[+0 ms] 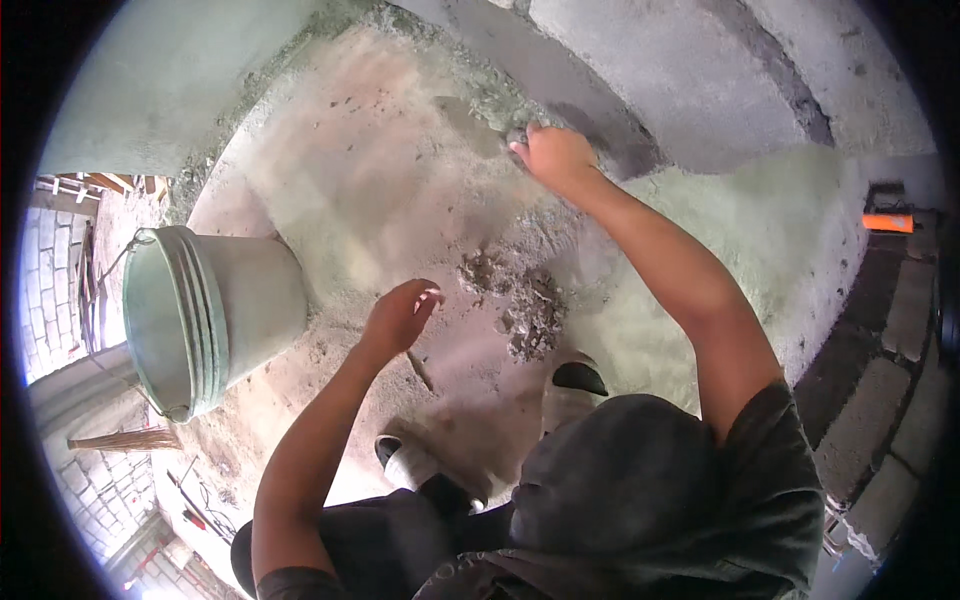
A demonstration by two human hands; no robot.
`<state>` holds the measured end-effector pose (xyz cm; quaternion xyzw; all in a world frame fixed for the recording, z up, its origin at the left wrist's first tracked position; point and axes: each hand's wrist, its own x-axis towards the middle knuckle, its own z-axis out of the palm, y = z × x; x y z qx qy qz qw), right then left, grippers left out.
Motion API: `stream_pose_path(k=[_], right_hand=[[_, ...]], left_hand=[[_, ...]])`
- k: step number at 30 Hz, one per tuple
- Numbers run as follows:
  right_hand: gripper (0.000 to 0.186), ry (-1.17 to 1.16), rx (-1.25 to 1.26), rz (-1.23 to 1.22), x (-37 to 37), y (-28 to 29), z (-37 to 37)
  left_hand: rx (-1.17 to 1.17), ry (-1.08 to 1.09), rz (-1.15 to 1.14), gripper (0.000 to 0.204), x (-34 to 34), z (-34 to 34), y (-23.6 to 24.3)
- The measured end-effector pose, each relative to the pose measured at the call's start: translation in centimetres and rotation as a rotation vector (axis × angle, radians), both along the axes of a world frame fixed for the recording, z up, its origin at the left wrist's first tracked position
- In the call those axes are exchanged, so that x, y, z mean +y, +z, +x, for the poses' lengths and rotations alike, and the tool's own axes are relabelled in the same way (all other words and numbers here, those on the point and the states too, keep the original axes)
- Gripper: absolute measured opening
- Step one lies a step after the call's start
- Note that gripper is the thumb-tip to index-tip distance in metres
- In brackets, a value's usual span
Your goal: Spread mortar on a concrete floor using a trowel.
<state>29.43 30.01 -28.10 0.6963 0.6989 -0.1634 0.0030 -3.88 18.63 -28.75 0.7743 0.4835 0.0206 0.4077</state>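
Observation:
My right hand [560,158] is stretched far forward, its fingers closed at the rough seam where the floor meets the wall. A small dark grey patch shows at its fingertips; whether this is a held lump or tool, I cannot make out. My left hand [400,312] hangs above the floor, nearer to me, with fingers curled in and nothing visible in them. Between the hands and my feet lies a crumbly heap of grey mortar [533,315]. A thin stick [420,372] shows just below my left hand.
On the left a pale bucket [250,290] lies tipped, its mouth facing left. A straw broom [125,440] is beyond it. My shoes [410,462] stand close to the mortar heap. Concrete blocks [865,430] and an orange object [888,222] are at the right.

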Motion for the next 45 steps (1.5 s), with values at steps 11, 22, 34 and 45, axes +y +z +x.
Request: stream_pose_path(k=[11,22,34,45], right_hand=[[0.046,0.115,0.114,0.021,0.2,0.4,-4.5],[0.045,-0.034,0.088,0.087,0.7,0.0,-0.8],[0.045,0.149,0.178,0.113,0.4,1.1,-5.6],[0.041,0.008,0.049,0.081,7.3,-0.4,-4.0]], left_hand=[[-0.013,-0.064,0.024,0.022,-0.3,1.1,-1.0],[0.055,-0.039,0.038,0.024,-0.5,-0.2,-0.1],[0.007,-0.034,0.005,0.022,-0.3,0.9,-0.5],[0.034,0.023,-0.011,0.024,-0.2,0.4,1.2]])
